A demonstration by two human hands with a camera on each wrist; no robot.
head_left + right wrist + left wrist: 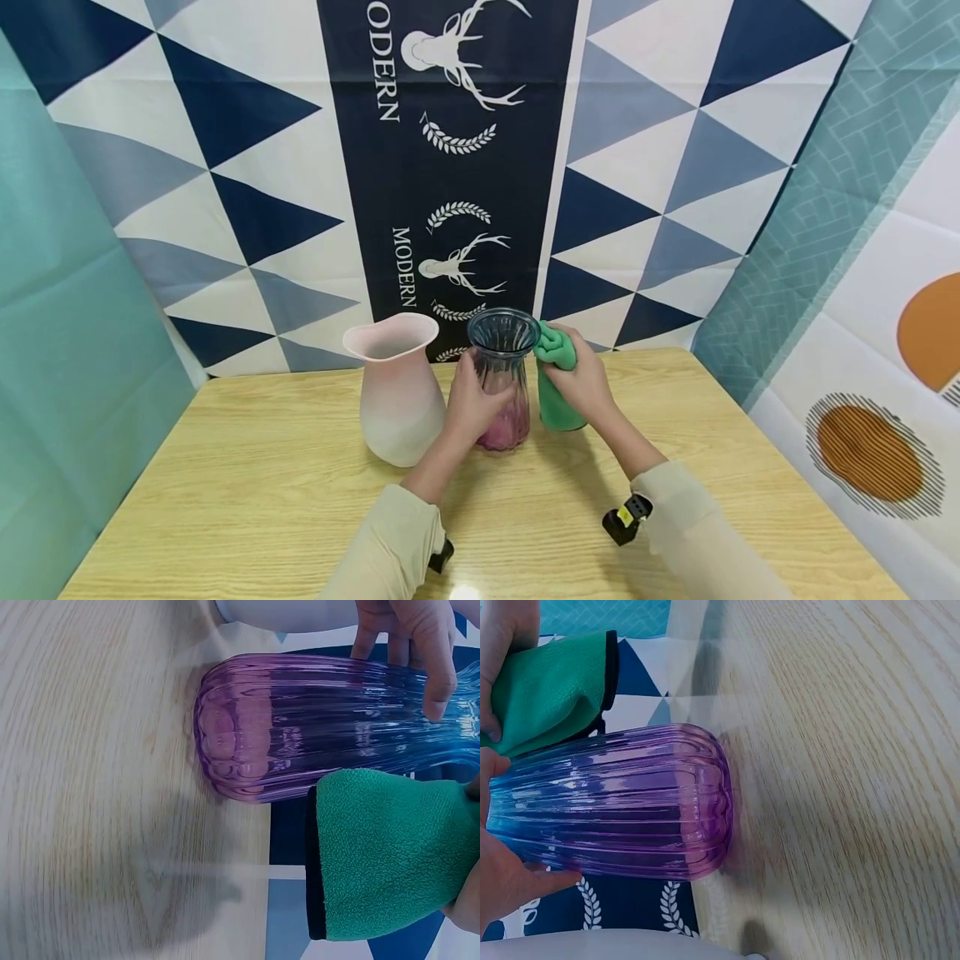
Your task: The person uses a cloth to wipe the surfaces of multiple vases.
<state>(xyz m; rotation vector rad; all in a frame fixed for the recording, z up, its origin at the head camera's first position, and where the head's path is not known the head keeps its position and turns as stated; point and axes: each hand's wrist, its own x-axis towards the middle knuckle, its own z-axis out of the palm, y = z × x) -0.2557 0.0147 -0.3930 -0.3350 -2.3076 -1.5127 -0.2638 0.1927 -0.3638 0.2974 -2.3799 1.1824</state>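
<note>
A ribbed glass vase [504, 408], blue at its flared rim and pink-purple at its base, stands near the back of the table. My left hand [474, 400] grips it around the neck, thumb across the front. Bunched in my right hand [585, 375] is a green cloth [558, 400] with a dark edge, held beside the rim on the right. Its lower part hangs down along the vase's side. In the right wrist view the cloth [390, 855] overlaps the lower edge of the glass vase [292, 727].
A pink-and-white pitcher-shaped vase [401, 400] stands close on the left of the glass one. Behind the wooden table [285, 508] hangs a patterned backdrop [450, 167], near the vases. A teal sheet [67, 333] closes off the left side.
</note>
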